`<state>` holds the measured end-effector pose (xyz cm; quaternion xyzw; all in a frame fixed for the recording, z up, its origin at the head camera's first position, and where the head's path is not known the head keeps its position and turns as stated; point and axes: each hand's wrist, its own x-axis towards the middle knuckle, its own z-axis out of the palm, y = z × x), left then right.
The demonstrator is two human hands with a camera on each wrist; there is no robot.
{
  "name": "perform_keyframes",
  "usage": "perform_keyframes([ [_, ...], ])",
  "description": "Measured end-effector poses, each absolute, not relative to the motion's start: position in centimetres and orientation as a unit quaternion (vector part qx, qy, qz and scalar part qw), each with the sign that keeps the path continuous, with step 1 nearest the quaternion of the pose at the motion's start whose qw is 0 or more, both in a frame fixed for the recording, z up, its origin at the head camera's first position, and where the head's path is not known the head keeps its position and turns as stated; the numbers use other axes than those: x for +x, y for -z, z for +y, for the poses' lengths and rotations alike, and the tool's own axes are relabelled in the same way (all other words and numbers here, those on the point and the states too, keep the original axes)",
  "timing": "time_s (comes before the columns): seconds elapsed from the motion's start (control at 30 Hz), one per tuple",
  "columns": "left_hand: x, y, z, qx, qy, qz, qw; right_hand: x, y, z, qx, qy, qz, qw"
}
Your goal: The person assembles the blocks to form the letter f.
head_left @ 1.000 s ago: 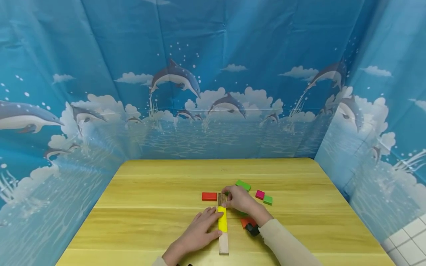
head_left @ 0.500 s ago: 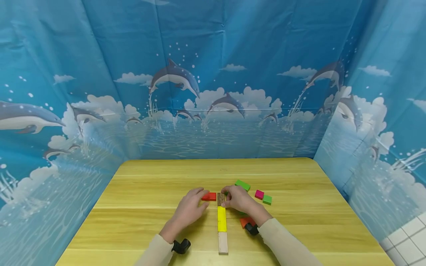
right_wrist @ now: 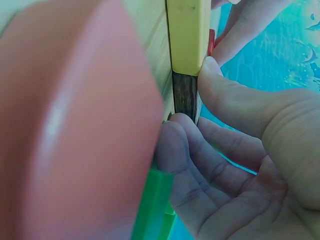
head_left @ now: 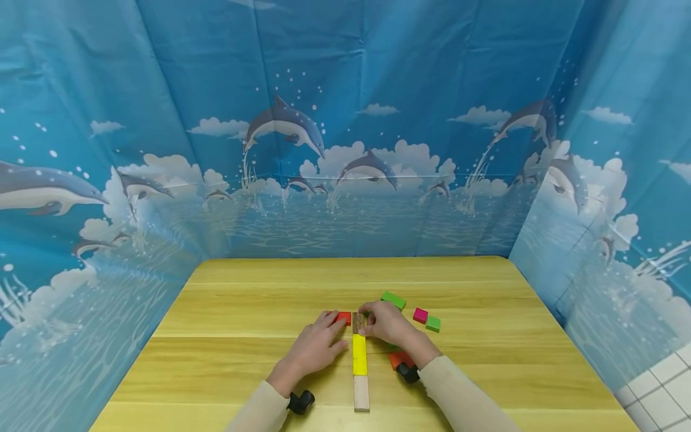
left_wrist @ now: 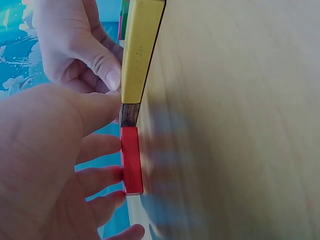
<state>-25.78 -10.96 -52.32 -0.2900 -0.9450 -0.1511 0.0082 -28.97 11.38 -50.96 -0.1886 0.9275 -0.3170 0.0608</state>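
A straight row on the table joins a dark brown block (head_left: 358,323) at its far end, a yellow block (head_left: 359,355) and a pale wooden block (head_left: 361,393). My right hand (head_left: 390,324) pinches the brown block, its thumb by the joint with the yellow one and its fingers at the far end. A red block (head_left: 345,317) lies crosswise just left of the brown block. Fingertips of my left hand (head_left: 312,348) rest on the red block, partly covering it; the left wrist view shows the red block (left_wrist: 131,160) in line with the brown one.
Green blocks (head_left: 394,299), a magenta block (head_left: 420,315) and a small green block (head_left: 433,324) lie right of the row. An orange block (head_left: 399,359) sits under the right wrist, partly hidden by its black camera (head_left: 407,373). A dolphin-print curtain (head_left: 345,222) stands behind the table.
My left hand has left the yellow block, moved out to the left and forward, and come onto the red block. My right hand has stayed at the brown block.
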Motion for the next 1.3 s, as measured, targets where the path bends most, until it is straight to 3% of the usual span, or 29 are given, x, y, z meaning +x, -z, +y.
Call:
perform_keyframes([
  [0.4, -25.5, 52.2, -10.7, -0.290, 0.164, -0.943, 0.004, -28.8, 50.7, 11.4, -0.195, 0.306, 0.930, 0.052],
  [0.7, -25.3, 52.2, -10.6, -0.306, 0.177, -0.935, -0.012, -29.0, 49.5, 12.5, -0.176, 0.345, 0.917, 0.091],
  [1.03, -24.7, 51.7, -10.7, -0.349, 0.189, -0.913, -0.090, -30.3, 48.4, 14.2, -0.165, 0.315, 0.934, 0.034],
  [1.3, -24.3, 51.7, -10.7, -0.357, 0.169, -0.912, -0.115, -31.5, 49.5, 15.0, -0.192, 0.254, 0.948, 0.016],
])
